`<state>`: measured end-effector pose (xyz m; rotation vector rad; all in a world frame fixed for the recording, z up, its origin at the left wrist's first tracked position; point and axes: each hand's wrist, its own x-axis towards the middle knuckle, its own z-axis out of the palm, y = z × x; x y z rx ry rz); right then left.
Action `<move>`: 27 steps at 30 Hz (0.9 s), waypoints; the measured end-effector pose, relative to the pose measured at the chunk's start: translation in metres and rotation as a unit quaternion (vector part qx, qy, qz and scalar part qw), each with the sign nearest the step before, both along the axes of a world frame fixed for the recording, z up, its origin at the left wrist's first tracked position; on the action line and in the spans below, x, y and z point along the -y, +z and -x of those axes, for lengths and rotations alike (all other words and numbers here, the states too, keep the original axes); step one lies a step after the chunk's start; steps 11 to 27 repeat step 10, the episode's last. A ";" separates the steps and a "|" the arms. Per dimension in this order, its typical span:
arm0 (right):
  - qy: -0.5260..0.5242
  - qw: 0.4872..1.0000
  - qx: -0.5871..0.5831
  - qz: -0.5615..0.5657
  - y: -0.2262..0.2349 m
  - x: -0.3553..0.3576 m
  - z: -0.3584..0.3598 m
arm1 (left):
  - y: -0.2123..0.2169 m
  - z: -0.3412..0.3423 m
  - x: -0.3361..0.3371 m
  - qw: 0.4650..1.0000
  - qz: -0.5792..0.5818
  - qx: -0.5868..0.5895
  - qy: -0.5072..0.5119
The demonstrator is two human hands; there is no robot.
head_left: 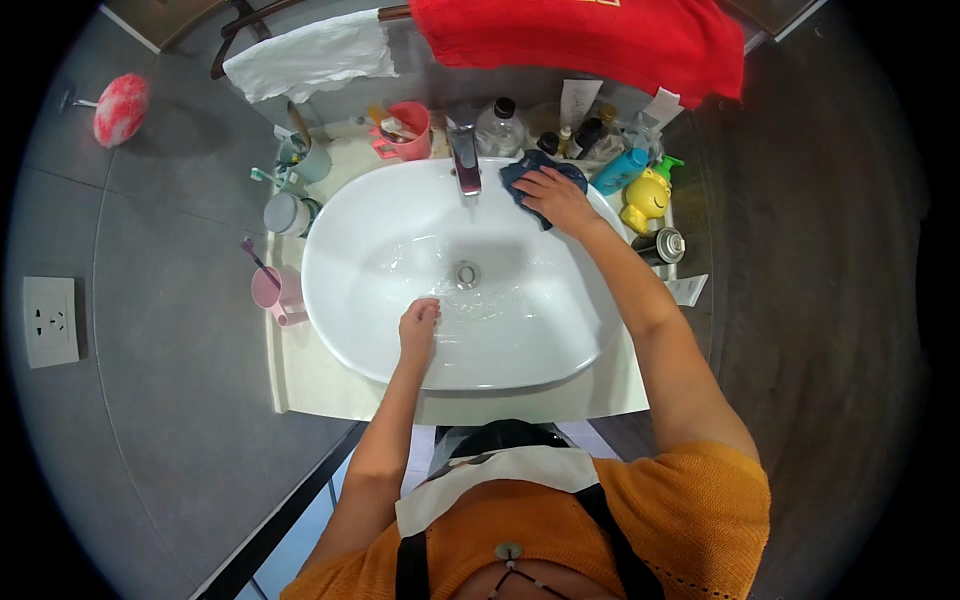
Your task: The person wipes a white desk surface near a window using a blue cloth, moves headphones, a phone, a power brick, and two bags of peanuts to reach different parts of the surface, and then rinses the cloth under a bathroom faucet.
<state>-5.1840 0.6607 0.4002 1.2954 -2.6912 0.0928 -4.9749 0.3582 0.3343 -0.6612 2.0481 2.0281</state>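
Note:
A dark blue cloth (540, 178) lies bunched on the far right rim of the white washbasin (350, 345). My right hand (556, 198) presses down on it, with the fingers over its folds. Lower down, my left hand (420, 318) hangs over the front part of the bowl, its fingers curled in and nothing visible in them. Between the two hands is the round metal drain (467, 275). Water wets the bowl around it. The chrome faucet (465, 160) stands at the back rim, left of the cloth.
Behind the basin stand a pink mug (405, 130) and a clear bottle (500, 128). A blue bottle (620, 170), yellow figure-shaped bottle (647, 200) and black can (660, 246) crowd the right. A pink cup (278, 293) and lidded jar (288, 215) line the left. A red towel (580, 40) hangs above.

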 end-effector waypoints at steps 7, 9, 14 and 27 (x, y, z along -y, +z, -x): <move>-0.088 0.995 0.040 -0.033 -0.010 -0.038 -0.048 | -0.001 -0.001 0.001 1.000 -0.012 0.012 0.018; -0.120 0.986 0.082 -0.077 -0.008 -0.043 -0.061 | -0.009 -0.001 0.004 1.000 -0.018 0.017 0.010; -0.140 0.978 0.117 -0.106 -0.006 -0.046 -0.069 | -0.014 -0.001 0.005 1.000 -0.021 0.021 0.000; -0.140 0.978 0.117 -0.106 -0.006 -0.046 -0.069 | -0.014 -0.001 0.005 1.000 -0.021 0.021 0.000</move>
